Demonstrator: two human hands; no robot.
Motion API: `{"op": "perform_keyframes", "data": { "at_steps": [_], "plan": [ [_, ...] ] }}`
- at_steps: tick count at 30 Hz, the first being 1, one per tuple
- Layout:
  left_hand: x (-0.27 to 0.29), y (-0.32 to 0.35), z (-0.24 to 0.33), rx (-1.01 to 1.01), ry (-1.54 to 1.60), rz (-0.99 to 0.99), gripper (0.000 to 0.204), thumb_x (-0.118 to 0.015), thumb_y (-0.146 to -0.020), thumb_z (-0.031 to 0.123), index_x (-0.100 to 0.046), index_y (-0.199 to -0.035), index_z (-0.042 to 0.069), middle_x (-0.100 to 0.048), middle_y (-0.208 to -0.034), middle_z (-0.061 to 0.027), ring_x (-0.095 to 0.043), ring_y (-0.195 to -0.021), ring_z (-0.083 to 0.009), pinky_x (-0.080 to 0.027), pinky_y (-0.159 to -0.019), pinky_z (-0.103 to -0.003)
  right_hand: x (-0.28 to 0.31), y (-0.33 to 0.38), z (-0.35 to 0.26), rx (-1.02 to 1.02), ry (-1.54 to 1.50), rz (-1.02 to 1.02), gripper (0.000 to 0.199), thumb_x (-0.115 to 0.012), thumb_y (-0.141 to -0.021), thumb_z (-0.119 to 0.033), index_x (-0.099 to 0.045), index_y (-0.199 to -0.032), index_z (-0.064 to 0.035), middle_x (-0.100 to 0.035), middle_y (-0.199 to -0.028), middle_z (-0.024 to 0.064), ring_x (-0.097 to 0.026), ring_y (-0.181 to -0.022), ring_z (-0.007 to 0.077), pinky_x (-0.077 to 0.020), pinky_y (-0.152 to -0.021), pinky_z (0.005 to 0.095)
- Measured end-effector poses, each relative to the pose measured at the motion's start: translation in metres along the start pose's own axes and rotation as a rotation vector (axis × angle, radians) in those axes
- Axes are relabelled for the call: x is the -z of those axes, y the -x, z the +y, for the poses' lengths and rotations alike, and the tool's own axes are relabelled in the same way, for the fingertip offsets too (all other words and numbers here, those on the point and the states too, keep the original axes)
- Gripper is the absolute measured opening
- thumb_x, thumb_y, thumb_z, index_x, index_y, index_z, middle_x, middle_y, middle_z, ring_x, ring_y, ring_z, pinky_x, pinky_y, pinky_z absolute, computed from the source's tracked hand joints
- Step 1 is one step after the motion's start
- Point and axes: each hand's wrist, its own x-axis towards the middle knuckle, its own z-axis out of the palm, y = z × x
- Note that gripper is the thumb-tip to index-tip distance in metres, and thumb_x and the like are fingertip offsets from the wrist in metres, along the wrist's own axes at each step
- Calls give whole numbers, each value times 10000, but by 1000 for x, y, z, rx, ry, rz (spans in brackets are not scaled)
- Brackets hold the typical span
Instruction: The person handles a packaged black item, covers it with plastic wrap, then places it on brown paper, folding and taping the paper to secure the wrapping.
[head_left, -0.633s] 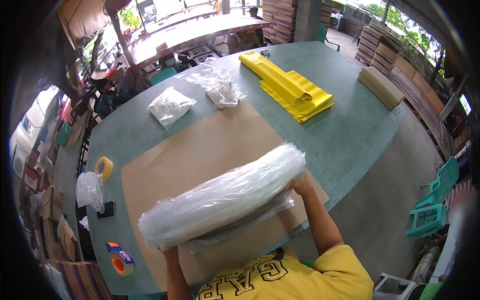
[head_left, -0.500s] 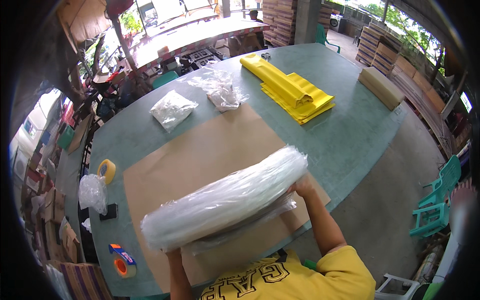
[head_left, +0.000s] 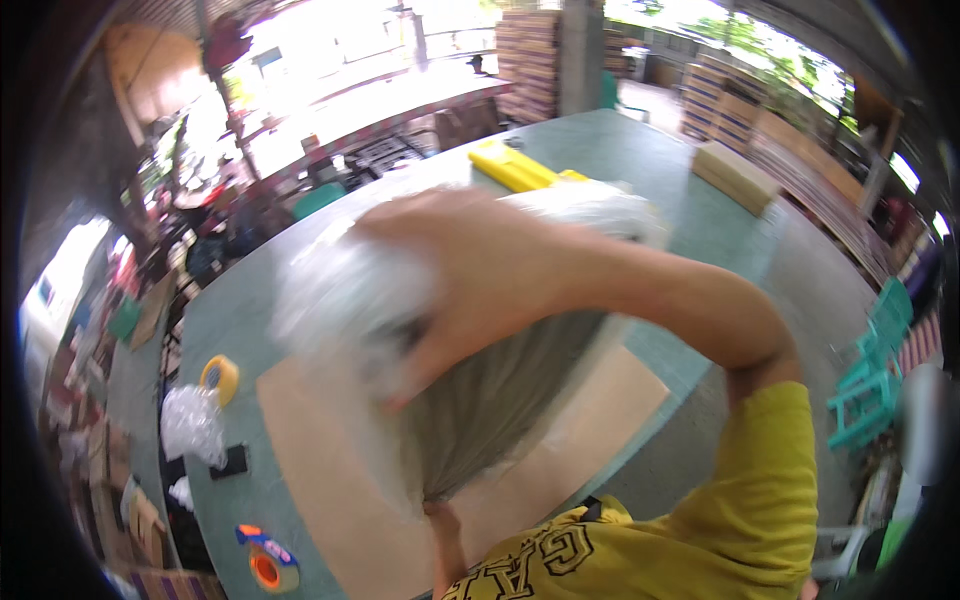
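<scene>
Both hands at the big clear plastic bundle (head_left: 500, 390), tilted over the brown paper sheet (head_left: 320, 480)!
From the left, a crumpled plastic bag (head_left: 193, 425) sits beside the yellow tape roll (head_left: 221, 378) and a dark flat object (head_left: 230, 462), with the orange-and-blue tape dispenser (head_left: 268, 567) nearer the person; then here's the left hand (head_left: 443, 518), low at the bundle's bottom edge, its fingers tucked out of sight, so no telling their grip; and look at the right hand (head_left: 470, 260), arched across the bundle's upper left, thumb and fingers apart over the plastic, too blurred to call clamped; behind lie yellow folded sheets (head_left: 513, 166), and far right on the table, a long brown box (head_left: 735, 178).
</scene>
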Motion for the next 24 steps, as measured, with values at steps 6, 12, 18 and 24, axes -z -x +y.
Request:
{"op": "perform_keyframes", "data": {
  "at_steps": [6, 12, 18, 24],
  "plan": [
    [141, 37, 14, 172, -755, -9, 641, -732, -691, 454, -565, -1101, -10, -634, -977, -185, -611, -811, -313, -479, -739, -426, -104, -38, -37, 188, 196, -188, 830, -808, -427, -554, -585, -994, 10, -600, -960, 137, -565, -926, 275, -416, -853, 356],
    [68, 4, 87, -792, -367, 190, 648, -747, -711, 195, -437, -1214, -70, -505, -1218, -160, -473, -1130, -237, -333, -990, -345, -111, -37, -39, 166, 208, -139, 871, -795, -400, -590, -578, -999, 4, -587, -988, 115, -538, -957, 266, -389, -869, 348],
    [1, -14, 96, -444, -340, 571, 762, -791, -578, -15, -417, -1241, -59, -486, -1234, -157, -472, -1121, -268, -324, -1013, -355, -89, 5, -46, 206, 194, -147, 827, -780, -487, -550, -545, -1050, 9, -577, -1029, 119, -538, -983, 259, -392, -871, 364],
    [-13, -18, 88, -586, 10, 480, 878, -816, -533, -4, -363, -1285, -40, -456, -1263, -145, -447, -1146, -275, -328, -1027, -378, -19, 70, 24, -110, 214, -250, 803, -788, -543, -476, -512, -1151, -31, -550, -1122, 152, -512, -1091, 285, -390, -944, 413]
  ]
}}
